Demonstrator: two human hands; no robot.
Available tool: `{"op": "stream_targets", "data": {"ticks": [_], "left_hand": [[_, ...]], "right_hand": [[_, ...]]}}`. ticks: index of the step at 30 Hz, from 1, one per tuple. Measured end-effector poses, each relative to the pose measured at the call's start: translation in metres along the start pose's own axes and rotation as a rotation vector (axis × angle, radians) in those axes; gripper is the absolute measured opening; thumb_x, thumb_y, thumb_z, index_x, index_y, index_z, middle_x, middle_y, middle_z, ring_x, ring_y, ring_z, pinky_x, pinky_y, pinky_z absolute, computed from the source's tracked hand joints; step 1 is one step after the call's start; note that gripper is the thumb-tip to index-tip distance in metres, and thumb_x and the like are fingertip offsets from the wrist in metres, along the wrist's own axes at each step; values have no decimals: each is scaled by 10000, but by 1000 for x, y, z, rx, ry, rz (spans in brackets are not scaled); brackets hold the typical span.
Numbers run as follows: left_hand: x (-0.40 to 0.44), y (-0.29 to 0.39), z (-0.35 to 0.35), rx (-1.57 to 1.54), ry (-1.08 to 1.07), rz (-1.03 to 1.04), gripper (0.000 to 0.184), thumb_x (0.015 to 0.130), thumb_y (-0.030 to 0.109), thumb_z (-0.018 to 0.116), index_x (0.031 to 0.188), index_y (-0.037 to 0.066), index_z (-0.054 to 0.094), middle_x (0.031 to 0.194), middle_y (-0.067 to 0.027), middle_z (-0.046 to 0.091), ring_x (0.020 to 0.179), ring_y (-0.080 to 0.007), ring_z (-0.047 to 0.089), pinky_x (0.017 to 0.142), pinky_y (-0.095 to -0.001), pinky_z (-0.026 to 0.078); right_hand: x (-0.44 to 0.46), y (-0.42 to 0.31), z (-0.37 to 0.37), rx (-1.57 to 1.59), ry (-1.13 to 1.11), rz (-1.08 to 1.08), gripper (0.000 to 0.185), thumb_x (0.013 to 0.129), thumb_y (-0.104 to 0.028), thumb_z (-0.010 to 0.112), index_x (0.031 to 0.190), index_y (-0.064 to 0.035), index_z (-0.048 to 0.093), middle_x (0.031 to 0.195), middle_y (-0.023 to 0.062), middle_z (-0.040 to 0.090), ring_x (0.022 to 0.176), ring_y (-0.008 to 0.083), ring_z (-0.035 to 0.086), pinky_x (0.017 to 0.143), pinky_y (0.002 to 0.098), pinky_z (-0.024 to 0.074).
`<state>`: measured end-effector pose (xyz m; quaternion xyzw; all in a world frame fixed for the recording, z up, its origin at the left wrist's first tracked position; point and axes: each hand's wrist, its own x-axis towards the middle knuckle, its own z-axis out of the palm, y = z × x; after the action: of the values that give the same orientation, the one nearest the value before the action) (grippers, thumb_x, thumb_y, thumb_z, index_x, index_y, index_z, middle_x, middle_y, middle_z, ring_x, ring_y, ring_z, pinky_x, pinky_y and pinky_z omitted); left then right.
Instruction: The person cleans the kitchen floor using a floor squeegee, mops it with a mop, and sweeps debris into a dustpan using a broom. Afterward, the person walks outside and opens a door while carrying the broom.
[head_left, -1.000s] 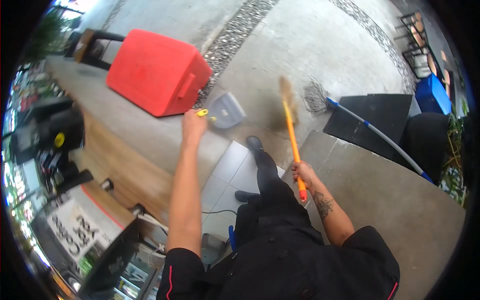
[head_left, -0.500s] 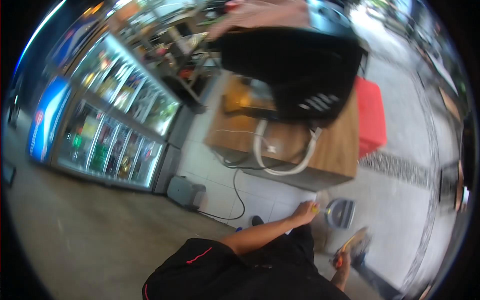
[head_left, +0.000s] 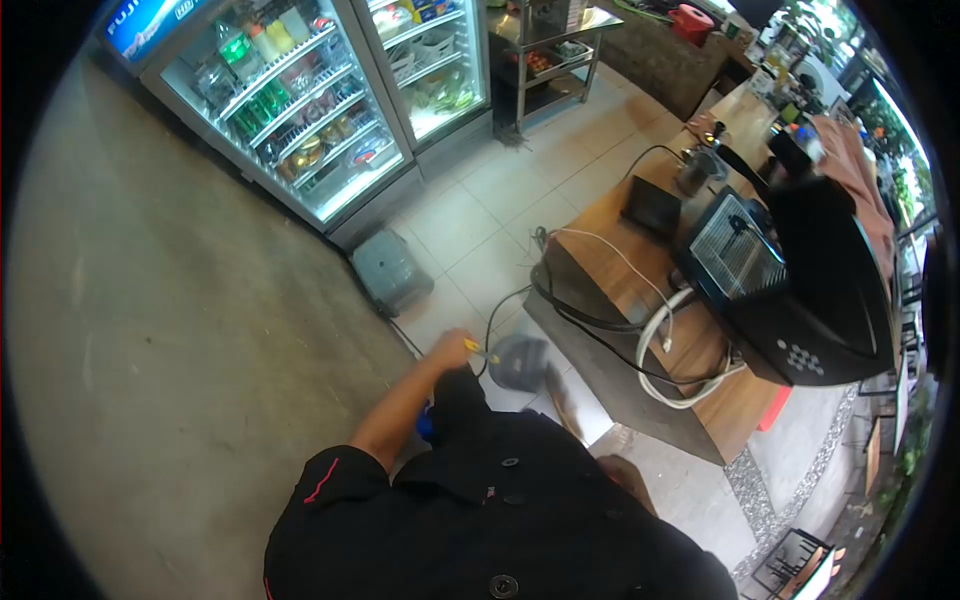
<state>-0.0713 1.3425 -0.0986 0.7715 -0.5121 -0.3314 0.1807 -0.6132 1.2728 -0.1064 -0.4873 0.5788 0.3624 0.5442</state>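
Observation:
My left hand [head_left: 450, 348] is closed around the yellow handle of a grey dustpan [head_left: 520, 362]. The pan is blurred by motion and hangs over the white floor tiles, beside the wooden counter. To its right, a broom [head_left: 572, 402] shows as a tan, smeared shape at the counter's base. My right hand [head_left: 624, 478] is low by my shirt front, at the near end of the broom. Its fingers are mostly hidden, though the broom extends from it.
A wooden counter [head_left: 640, 270] with a black machine [head_left: 820, 290] and looped cables [head_left: 655, 375] stands to the right. Lit drink fridges [head_left: 290, 110] are at upper left. A grey box [head_left: 392, 272] sits on the floor, its cord running near my left hand.
My view has swung left, toward the fridges and tiles. The dustpan and broom are now by the counter's left side instead of over the grey paving. Both stay with my hands.

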Motion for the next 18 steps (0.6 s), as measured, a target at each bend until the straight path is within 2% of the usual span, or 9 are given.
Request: {"op": "stream_targets", "data": {"ticks": [2,4,5,7,9,11,14,17,18], "left_hand": [[19,-50,-58,-95,140,-88,171,815,153,669,937,56,739,936,-205,714,942,-411,670,836,-461,542],[32,-60,-147,-113,155,-240,199,830,165,663,976,48,731,973,-215,711,953,-419,667,842,-462,537],[44,-79,-178,-99,193,-293,207,844,174,658,990,44,727,993,-218,709,954,-421,667,842,-462,535],[73,-136,-232,-120,229,-328,221,873,191,647,1010,34,722,1011,-231,707,951,-418,673,835,-452,536],[111,-181,-289,-151,198,-295,228,889,199,642,1015,27,722,1008,-240,706,947,-413,678,828,-444,539],[124,-196,-336,-257,305,-392,256,922,215,631,999,-18,705,927,-244,704,857,-370,705,788,-419,545],[156,-206,-394,-298,211,-468,293,964,228,605,1002,-49,694,847,-205,706,756,-271,716,729,-368,551],[190,-213,-410,-526,324,-650,339,1000,258,574,1002,-60,692,803,-151,701,704,-190,702,687,-318,553],[200,-226,-414,-555,315,-675,370,1011,293,569,1069,-55,682,851,-136,705,760,-172,708,683,-281,555]], "right_hand": [[115,8,-2,267,-140,-517,373,862,-354,665,920,9,728,854,120,709,697,234,657,660,403,526],[-12,-185,-21,-154,-23,-109,367,881,-363,660,888,-2,723,850,116,710,689,233,647,659,405,517],[-8,-233,-22,-190,-64,-202,363,885,-379,651,853,-19,692,789,102,680,652,233,629,636,412,507],[16,-311,-17,45,-231,-64,355,890,-370,652,865,-17,664,720,80,633,615,218,604,613,385,502],[1,-404,-12,54,-283,-137,349,923,-349,629,870,-4,632,683,72,593,596,197,591,579,354,500],[27,-453,-10,370,-593,-479,296,965,-305,583,814,-50,587,653,62,586,554,190,576,521,323,484],[52,-577,6,279,-652,-104,217,940,-229,547,800,-64,562,635,40,566,530,171,566,494,315,472],[-47,-685,-38,157,-481,97,192,926,-196,538,789,-63,555,631,22,565,505,146,548,488,314,467],[-39,-696,-38,195,-448,-43,181,931,-191,538,813,-56,561,632,16,560,502,137,540,487,303,463]]}}
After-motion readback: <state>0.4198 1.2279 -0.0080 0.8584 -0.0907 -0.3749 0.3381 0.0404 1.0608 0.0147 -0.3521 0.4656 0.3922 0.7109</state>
